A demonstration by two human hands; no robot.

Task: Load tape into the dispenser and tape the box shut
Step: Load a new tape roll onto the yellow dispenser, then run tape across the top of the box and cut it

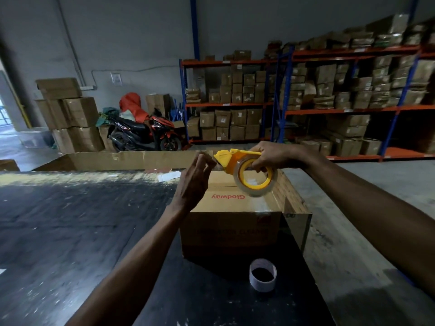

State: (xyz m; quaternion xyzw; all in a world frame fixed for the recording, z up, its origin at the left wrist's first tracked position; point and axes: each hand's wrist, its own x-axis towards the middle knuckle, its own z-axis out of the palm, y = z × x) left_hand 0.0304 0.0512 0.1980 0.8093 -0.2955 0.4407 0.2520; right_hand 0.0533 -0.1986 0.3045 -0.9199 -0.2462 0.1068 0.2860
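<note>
My right hand (pixel 274 157) grips a yellow tape dispenser (pixel 231 161) held above the cardboard box (pixel 231 229). A roll of clear tape (pixel 255 181) sits on the dispenser's yellow hub. My left hand (pixel 196 182) is raised at the dispenser's front end, its fingertips pinched at the tape end by the blade. The box stands on the black table with its top flaps closed and red "Glodway" print on top. An empty white tape core (pixel 263 275) stands on the table in front of the box.
The black table (pixel 77 231) stretches left, scuffed and dusty. A flattened cardboard sheet (pixel 131 160) lies beyond its far edge. A motorbike (pixel 143 131), stacked boxes and loaded shelving racks (pixel 329 97) fill the background. Concrete floor lies to the right.
</note>
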